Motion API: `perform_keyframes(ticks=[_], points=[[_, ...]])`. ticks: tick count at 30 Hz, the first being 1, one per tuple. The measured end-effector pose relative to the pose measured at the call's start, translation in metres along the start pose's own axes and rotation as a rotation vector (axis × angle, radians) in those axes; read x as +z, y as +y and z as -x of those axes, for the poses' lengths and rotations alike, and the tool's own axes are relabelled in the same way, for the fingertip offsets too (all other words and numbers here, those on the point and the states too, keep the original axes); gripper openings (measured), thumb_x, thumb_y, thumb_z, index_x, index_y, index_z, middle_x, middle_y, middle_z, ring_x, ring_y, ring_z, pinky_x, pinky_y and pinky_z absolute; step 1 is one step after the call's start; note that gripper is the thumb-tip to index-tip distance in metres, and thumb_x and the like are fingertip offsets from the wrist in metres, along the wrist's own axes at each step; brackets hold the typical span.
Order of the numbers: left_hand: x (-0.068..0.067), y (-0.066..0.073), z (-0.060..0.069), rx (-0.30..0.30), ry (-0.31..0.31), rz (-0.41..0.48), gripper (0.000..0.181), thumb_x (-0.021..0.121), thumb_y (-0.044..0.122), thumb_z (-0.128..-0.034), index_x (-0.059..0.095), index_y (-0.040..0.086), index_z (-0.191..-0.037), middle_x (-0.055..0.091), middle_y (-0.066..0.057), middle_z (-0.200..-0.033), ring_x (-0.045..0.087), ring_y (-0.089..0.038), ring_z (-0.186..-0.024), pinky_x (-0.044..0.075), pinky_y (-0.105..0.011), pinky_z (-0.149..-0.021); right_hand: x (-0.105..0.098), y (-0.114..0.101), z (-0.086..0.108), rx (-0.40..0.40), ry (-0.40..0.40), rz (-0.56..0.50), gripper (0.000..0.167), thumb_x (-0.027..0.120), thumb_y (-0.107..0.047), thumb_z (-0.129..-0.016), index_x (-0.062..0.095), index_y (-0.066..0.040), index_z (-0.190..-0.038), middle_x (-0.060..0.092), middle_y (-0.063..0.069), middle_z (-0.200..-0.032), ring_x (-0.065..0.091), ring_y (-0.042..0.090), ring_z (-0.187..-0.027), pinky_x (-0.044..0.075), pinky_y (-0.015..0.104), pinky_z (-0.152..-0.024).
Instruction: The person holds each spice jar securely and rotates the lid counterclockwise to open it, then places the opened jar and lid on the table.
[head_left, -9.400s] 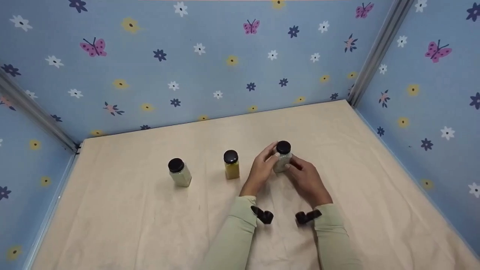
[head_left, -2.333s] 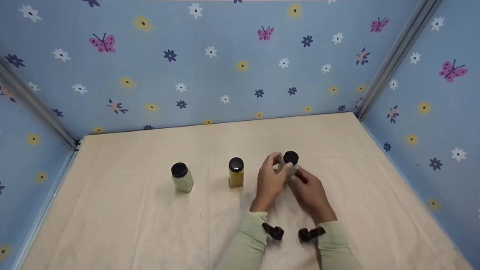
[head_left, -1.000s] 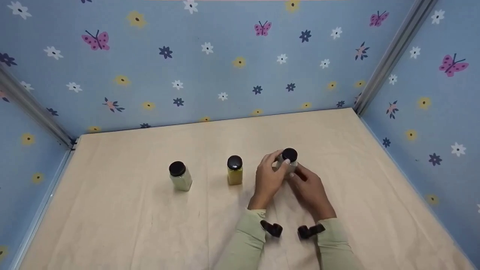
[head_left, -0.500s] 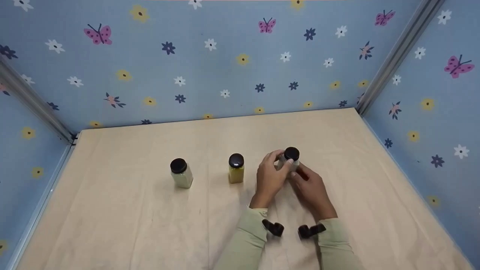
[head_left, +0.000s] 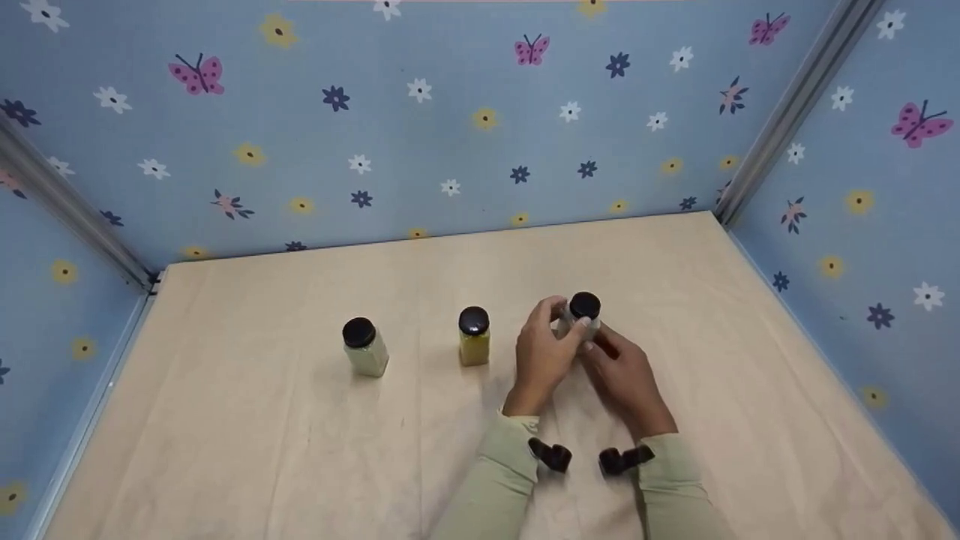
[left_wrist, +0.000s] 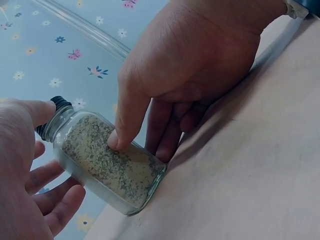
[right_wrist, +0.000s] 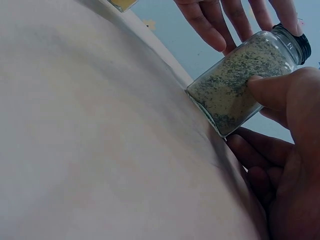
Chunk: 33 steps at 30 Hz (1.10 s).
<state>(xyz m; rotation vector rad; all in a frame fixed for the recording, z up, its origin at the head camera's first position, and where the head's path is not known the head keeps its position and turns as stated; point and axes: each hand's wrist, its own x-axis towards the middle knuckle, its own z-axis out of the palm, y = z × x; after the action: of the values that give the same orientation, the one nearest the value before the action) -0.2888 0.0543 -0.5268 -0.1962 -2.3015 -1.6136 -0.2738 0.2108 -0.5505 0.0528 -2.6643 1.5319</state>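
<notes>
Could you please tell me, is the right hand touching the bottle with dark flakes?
Touching. The right wrist view shows the right hand with its thumb directly on the bottle.

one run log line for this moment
right hand: grips speckled jar | left hand: thumb on its cap | yellow jar, pale jar: upright, capped

Got a yellow jar (head_left: 474,351) and a pale green jar (head_left: 367,361) standing apart on beige cloth (head_left: 225,450), plus blue flower-and-butterfly walls (head_left: 442,135) with grey corner posts (head_left: 793,112).
</notes>
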Motion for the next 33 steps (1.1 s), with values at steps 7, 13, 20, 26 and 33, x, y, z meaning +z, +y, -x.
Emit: perform_keyframes(ticks=[7,13,20,26,33], points=[[-0.0004,0.0012,-0.0008,0.003,-0.030,-0.025,0.053,0.068,0.041,-0.0951,0.056,0.019,-0.142,0.063,-0.003,-0.124,0.061,-0.020,-0.115,0.049,-0.042,-0.094,0.0007,-0.0008,-0.0014,0.007,-0.006,-0.020,0.062,0.064,-0.048,-0.097,0.050,-0.019,-0.149,0.055,0.005,-0.144,0.047,0.023,-0.136,0.037,0.042,-0.111],[0.0008,0.0015,-0.0030,0.010,-0.041,-0.048,0.053,0.067,0.044,-0.0951,0.058,0.023,-0.143,0.059,0.000,-0.125,0.059,-0.017,-0.114,0.050,-0.040,-0.092,-0.0005,-0.0020,-0.0025,-0.006,-0.010,-0.005,0.063,0.063,-0.049,-0.097,0.049,-0.019,-0.150,0.054,0.006,-0.145,0.046,0.024,-0.137,0.036,0.044,-0.112],[0.0000,-0.0010,-0.0041,-0.007,-0.061,0.016,0.049,0.070,0.041,-0.0933,0.063,0.022,-0.137,0.059,0.002,-0.124,0.058,-0.016,-0.116,0.048,-0.038,-0.096,-0.0013,-0.0005,-0.0002,0.009,-0.013,-0.002,0.067,0.063,-0.055,-0.094,0.049,-0.021,-0.150,0.055,0.005,-0.145,0.047,0.022,-0.136,0.036,0.044,-0.112],[-0.0009,-0.0026,-0.0059,0.006,-0.065,0.073,0.046,0.072,0.039,-0.0923,0.065,0.021,-0.134,0.060,0.003,-0.121,0.060,-0.017,-0.114,0.047,-0.036,-0.097,-0.0029,-0.0016,0.0001,0.017,-0.005,-0.011,0.066,0.063,-0.054,-0.094,0.049,-0.021,-0.150,0.055,0.004,-0.144,0.047,0.021,-0.135,0.036,0.044,-0.112],[-0.0024,-0.0055,-0.0056,0.021,-0.053,0.087,0.043,0.073,0.037,-0.0923,0.066,0.020,-0.131,0.061,0.003,-0.114,0.060,-0.013,-0.110,0.049,-0.037,-0.096,-0.0006,-0.0001,0.0002,0.009,-0.009,-0.014,0.060,0.063,-0.047,-0.097,0.050,-0.022,-0.149,0.055,0.004,-0.144,0.047,0.021,-0.136,0.036,0.043,-0.112]])
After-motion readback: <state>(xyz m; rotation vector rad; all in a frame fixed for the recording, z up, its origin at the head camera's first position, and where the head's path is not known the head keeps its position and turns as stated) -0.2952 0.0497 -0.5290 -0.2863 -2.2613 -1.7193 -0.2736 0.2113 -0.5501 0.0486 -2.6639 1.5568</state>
